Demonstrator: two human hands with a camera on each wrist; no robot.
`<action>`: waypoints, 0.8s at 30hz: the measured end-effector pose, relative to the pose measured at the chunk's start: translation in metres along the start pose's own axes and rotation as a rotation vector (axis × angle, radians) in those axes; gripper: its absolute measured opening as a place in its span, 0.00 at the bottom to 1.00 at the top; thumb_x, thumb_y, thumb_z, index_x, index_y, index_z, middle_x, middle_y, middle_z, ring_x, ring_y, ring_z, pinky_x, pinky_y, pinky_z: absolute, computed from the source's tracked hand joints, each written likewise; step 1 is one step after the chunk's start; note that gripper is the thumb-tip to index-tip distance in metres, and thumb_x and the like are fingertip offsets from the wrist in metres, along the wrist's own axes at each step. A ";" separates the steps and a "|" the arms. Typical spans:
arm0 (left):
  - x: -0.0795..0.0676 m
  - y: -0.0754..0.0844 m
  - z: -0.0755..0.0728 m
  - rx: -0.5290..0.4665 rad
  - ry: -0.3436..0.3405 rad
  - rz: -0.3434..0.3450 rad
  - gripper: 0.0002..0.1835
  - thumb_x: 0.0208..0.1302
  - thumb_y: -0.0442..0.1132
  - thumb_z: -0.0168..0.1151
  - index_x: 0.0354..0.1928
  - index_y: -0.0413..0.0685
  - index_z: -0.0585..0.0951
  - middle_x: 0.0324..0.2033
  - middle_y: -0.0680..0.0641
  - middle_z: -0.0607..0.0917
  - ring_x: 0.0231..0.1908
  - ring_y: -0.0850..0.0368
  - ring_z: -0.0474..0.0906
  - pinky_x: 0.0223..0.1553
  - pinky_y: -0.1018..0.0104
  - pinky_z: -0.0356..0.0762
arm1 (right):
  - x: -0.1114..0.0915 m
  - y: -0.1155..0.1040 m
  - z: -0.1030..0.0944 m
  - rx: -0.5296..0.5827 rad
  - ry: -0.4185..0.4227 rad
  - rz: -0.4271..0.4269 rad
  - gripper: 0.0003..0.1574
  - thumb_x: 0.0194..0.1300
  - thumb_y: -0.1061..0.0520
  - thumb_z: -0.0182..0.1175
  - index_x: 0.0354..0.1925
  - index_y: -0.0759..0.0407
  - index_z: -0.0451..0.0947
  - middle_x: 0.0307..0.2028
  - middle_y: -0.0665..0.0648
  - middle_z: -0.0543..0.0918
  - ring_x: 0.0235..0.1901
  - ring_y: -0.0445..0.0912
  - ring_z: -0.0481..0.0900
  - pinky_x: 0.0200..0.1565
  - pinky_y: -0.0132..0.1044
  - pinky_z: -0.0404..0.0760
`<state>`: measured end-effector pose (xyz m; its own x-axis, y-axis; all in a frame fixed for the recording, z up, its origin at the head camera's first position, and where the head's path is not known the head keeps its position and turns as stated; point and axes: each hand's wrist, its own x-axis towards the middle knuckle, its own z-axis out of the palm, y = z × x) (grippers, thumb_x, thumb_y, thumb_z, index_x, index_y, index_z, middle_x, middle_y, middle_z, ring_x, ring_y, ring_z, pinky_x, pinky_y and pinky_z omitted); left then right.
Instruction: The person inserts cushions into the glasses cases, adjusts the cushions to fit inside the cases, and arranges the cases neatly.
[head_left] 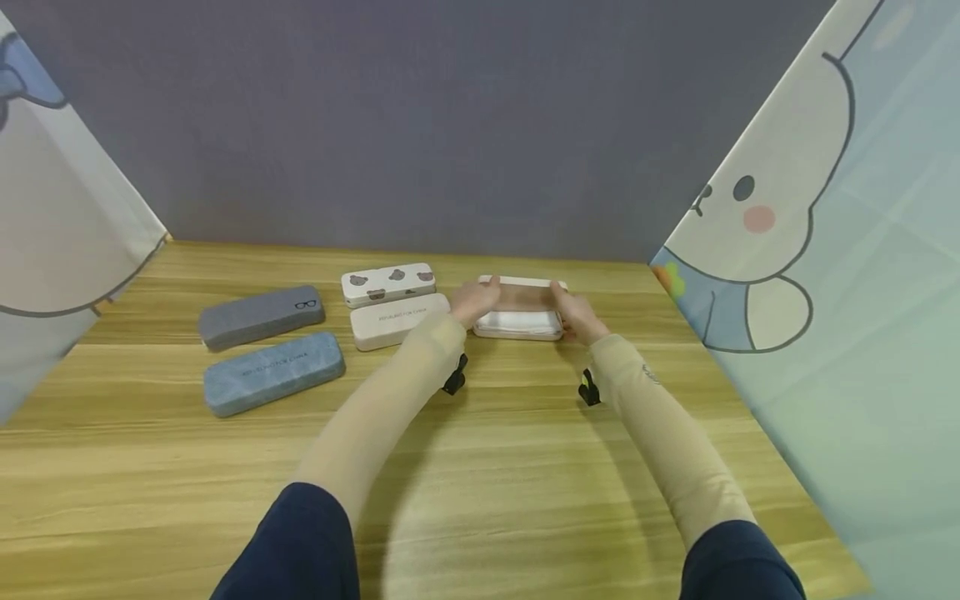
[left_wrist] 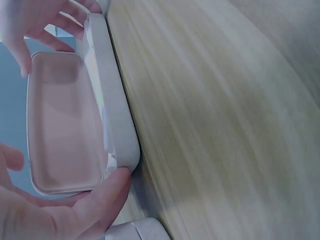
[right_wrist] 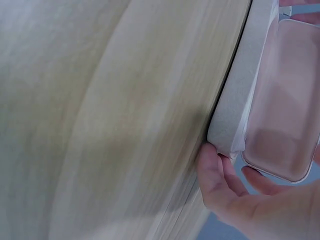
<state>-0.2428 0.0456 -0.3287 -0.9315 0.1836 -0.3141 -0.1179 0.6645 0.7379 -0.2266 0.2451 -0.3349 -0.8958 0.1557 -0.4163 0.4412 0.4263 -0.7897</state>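
Note:
An open glasses case (head_left: 517, 337) lies on the table toward the back, its lid raised to show a pinkish-beige lining (head_left: 523, 297). White folded material (head_left: 517, 322), perhaps a cloth, is in the base. My left hand (head_left: 472, 302) grips the left end, with fingers at both lid and base. At the opposite end my right hand (head_left: 581, 315) holds the case the same way. Both wrist views show the lid's lining (left_wrist: 65, 120) standing up behind the pale base wall (right_wrist: 237, 85), between the hands.
Just left of my left hand lie a cream glasses case (head_left: 397, 319) and a white one with bear heads (head_left: 388, 283). Farther left are a grey case (head_left: 262, 317) and a blue case (head_left: 274, 372). A grey panel (head_left: 405, 125) rises behind the wooden table (head_left: 510, 483).

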 end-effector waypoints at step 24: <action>-0.002 0.001 0.011 -0.102 0.022 -0.033 0.38 0.73 0.60 0.26 0.75 0.43 0.47 0.75 0.41 0.53 0.73 0.39 0.50 0.72 0.47 0.53 | 0.004 -0.001 -0.014 -0.131 -0.215 -0.078 0.47 0.74 0.33 0.28 0.74 0.65 0.40 0.62 0.74 0.62 0.57 0.62 0.71 0.60 0.53 0.74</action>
<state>-0.2375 0.0539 -0.3343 -0.9336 0.1460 -0.3272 -0.1823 0.5927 0.7845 -0.2315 0.2579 -0.3298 -0.8881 -0.0693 -0.4543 0.3482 0.5438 -0.7636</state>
